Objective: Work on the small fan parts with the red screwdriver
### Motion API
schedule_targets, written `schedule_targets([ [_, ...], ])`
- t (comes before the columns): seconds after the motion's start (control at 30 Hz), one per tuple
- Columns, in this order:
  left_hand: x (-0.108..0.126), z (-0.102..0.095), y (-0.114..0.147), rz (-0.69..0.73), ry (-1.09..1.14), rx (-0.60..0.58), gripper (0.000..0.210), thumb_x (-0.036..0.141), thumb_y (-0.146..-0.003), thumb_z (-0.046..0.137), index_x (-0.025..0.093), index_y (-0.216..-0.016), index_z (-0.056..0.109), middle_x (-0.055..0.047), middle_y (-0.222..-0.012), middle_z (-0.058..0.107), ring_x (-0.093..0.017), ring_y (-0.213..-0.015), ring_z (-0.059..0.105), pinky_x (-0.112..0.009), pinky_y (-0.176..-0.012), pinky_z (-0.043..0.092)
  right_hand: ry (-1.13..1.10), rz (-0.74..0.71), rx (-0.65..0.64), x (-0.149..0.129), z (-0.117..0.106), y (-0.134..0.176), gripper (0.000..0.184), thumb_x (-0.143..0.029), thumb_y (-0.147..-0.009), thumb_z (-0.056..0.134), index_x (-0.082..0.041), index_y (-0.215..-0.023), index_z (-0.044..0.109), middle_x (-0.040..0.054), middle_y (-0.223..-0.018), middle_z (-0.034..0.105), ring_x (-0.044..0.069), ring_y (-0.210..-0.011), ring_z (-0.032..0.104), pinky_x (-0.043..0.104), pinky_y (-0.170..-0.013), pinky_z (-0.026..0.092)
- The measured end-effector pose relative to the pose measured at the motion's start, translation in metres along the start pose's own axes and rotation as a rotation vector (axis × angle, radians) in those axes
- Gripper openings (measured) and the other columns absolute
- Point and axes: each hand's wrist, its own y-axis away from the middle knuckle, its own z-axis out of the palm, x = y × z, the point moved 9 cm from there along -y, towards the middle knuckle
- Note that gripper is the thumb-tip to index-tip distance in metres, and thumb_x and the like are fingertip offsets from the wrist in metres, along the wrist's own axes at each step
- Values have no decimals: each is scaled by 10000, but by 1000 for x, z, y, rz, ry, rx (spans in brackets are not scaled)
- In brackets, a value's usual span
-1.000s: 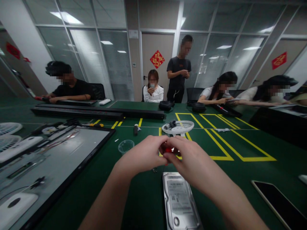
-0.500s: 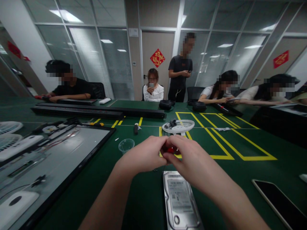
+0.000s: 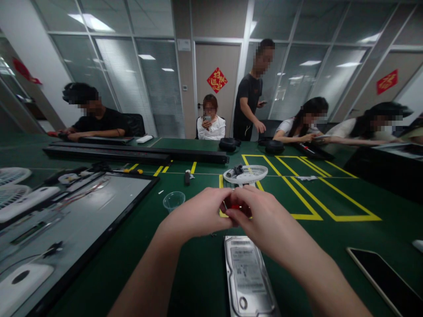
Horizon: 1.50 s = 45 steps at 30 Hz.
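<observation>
My left hand [image 3: 203,211] and my right hand [image 3: 262,210] meet at the centre, raised above the table, with fingers curled in toward each other. Between the fingertips shows a bit of a small red thing [image 3: 235,206]; the fingers hide most of it, so its kind cannot be made out. Just below my right hand a silver hard drive [image 3: 247,275] lies label up on the green table. A few tiny dark pieces, perhaps screws [image 3: 213,234], lie under my left hand. Left of that hand stands a clear plastic cup [image 3: 174,200].
A large flat panel [image 3: 109,198] with white parts on it fills the left. Beyond my hands lie a white fan grille [image 3: 246,174] and long black bars [image 3: 139,152]. A phone [image 3: 385,277] rests at right. Several people are around the far side, one standing [image 3: 247,97].
My hands stay in nearly the same place, with the fingers shifted slightly around the red thing. The standing person has leaned and lowered one hand toward a chair.
</observation>
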Motion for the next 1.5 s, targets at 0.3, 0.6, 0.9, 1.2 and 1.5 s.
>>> schedule_targets([
  [0.3, -1, 0, 0, 5, -2, -3, 292, 159, -760, 657, 185, -1051, 678, -44, -984, 735, -199, -850, 659, -301, -736, 479, 6, -28, 5, -3, 0, 1, 100, -111, -915, 651, -195, -966, 665, 49, -976, 660, 200, -860, 594, 336, -741, 427],
  [0.6, 1, 0, 0, 31, 0, 2, 292, 188, -767, 681, 192, -1058, 692, -46, -1036, 744, -211, -912, 672, -316, -789, 489, -24, -52, -14, -2, 3, 4, 198, -57, -925, 575, -210, -988, 685, 41, -969, 682, 200, -874, 608, 341, -768, 435],
  [0.9, -2, 3, -1, 7, 17, -33, 292, 199, -761, 685, 191, -1053, 681, -42, -1002, 737, -209, -873, 680, -305, -736, 491, 29, 7, -16, 1, 2, 2, 60, -173, -918, 676, -209, -966, 684, 51, -969, 677, 215, -873, 608, 350, -755, 430],
  [1.2, -7, 5, -1, -10, 46, -42, 271, 185, -773, 645, 185, -1044, 665, -39, -973, 736, -202, -845, 681, -303, -728, 498, 4, 13, -5, 2, 2, 2, 103, -125, -909, 664, -195, -984, 654, 54, -1002, 661, 206, -870, 593, 339, -731, 419],
  [1.5, 4, -2, 1, 25, -2, 10, 288, 206, -771, 684, 198, -1057, 653, -41, -1050, 728, -214, -921, 655, -319, -778, 480, -78, -78, -38, -6, 4, 4, 221, -23, -911, 570, -212, -984, 657, 24, -989, 657, 183, -887, 589, 333, -776, 430],
])
